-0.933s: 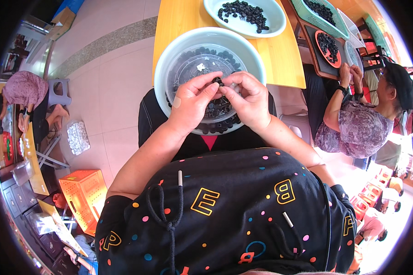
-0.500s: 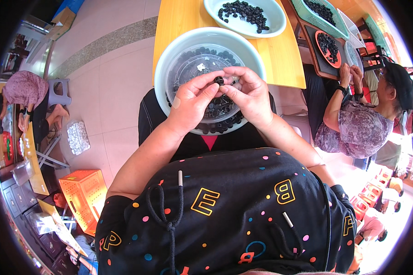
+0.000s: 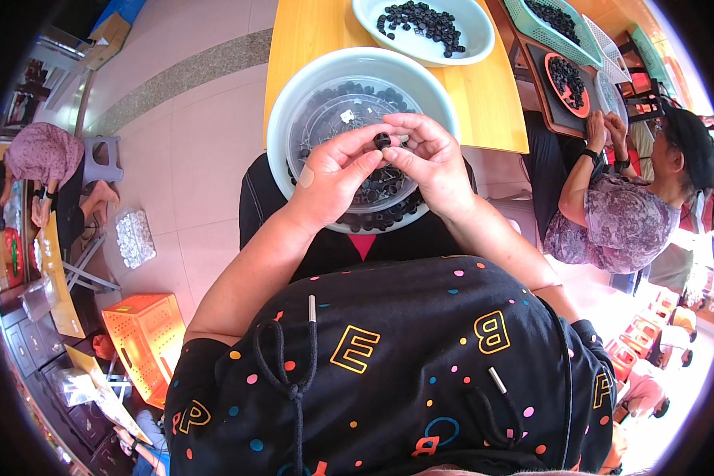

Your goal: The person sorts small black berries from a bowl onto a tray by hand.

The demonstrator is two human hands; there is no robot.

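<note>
Two hands (image 3: 332, 168) (image 3: 432, 168) pinch one black piece (image 3: 382, 140) (one basin (image 3: 281, 119) below).

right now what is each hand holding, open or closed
Left hand: closed, pinching a small, round black piece.
Right hand: closed on that same piece.

You hold 1 small black part (image 3: 382, 141) between the fingers of your left hand (image 3: 332, 168) and your right hand (image 3: 435, 168), above a clear round tray (image 3: 316, 117) within a pale blue round basin (image 3: 446, 107). On the yellow table (image 3: 309, 30), 1 oval basin (image 3: 479, 38) contains loose black parts (image 3: 430, 25). At your right, 1 co-worker (image 3: 620, 214) sits.
</note>
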